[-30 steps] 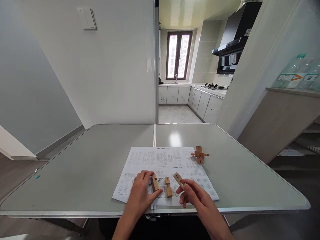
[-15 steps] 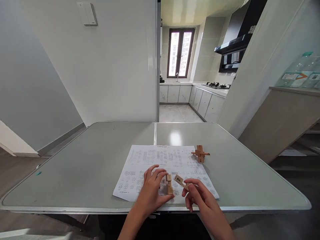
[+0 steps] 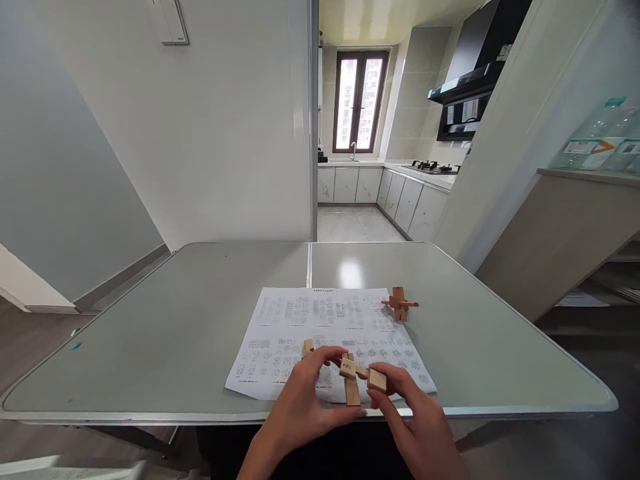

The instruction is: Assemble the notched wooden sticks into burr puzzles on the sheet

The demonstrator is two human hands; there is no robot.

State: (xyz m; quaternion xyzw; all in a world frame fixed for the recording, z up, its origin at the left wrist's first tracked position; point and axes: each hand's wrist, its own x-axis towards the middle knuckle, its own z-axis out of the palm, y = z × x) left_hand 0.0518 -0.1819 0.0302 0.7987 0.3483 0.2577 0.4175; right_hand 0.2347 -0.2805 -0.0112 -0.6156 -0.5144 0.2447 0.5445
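My left hand point(image 3: 307, 400) and my right hand point(image 3: 413, 417) meet near the table's front edge, both closed on wooden puzzle pieces. The right hand pinches a notched piece point(image 3: 376, 379) marked with a number. That piece crosses an upright piece point(image 3: 351, 387), which the left hand's fingers hold. Another wooden piece point(image 3: 308, 347) lies on the printed sheet point(image 3: 320, 320) just beyond my left fingers. An assembled wooden cross puzzle point(image 3: 399, 304) stands at the sheet's far right corner, out of reach of both hands.
The grey folding table point(image 3: 175, 320) has a seam down its middle and a metal rim. A white wall stands behind it on the left. A kitchen doorway opens behind, and a counter point(image 3: 575, 200) with plastic bottles is at the right.
My left hand left the piece it held on the sheet and took the middle upright piece. Both hands drew toward me and brought the numbered piece across the upright one.
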